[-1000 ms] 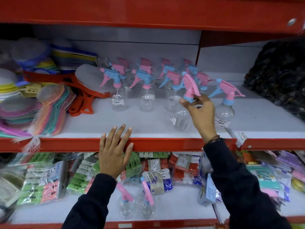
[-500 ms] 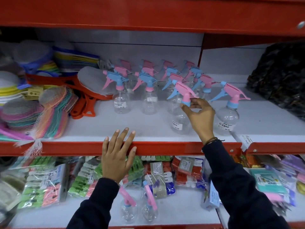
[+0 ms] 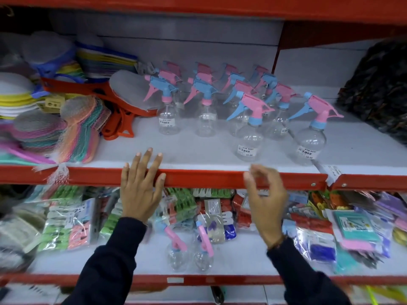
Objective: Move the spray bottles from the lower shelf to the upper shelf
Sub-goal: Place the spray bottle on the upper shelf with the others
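Observation:
Several clear spray bottles with pink and blue trigger heads stand on the upper shelf [image 3: 198,159]. The front ones are a pink-headed bottle [image 3: 250,137] and another [image 3: 310,139] to its right. Two clear spray bottles [image 3: 177,254] [image 3: 203,252] stand on the lower shelf [image 3: 242,263] between my arms. My left hand [image 3: 141,190] rests flat on the upper shelf's red front edge, fingers spread. My right hand [image 3: 265,199] hovers empty in front of that edge, fingers loosely curled, below the pink-headed bottle.
Netted stacks of coloured scrubbers [image 3: 66,130] and orange plastic pieces [image 3: 119,126] fill the upper shelf's left. A dark bundle [image 3: 378,89] sits at its right. Bagged clothes pegs [image 3: 70,219] and packets [image 3: 356,230] crowd the lower shelf's back and sides.
My right hand let go of the pink-headed bottle, now standing on the upper shelf, and drew back down to the shelf's front edge. My left hand stayed on the edge.

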